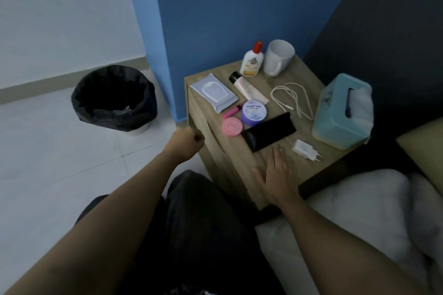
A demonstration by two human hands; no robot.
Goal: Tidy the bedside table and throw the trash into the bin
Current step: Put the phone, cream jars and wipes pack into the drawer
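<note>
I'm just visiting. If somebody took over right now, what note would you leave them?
Left hand: a fist by the front corner of the table; nothing shows in it.
Right hand: flat on the table, near the phone.
Bin: on the floor left of the table, pale scraps inside.
Done: no obvious trash shows on the table.
Left, probably: coil the cable, put the charger and phone in order.

Bedside tabletop point(309, 170), with the bin point(115, 100) on the floor to its left.
Bottle point(251, 60) and mug point(278, 57) stand at the far edge, wipes pack point(213, 91) far left, tissue box point(340, 112) right, cable point(292, 98) between mug and box, phone point(269, 130) and charger point(304, 148) near, bed point(359, 211) nearer right.
</note>
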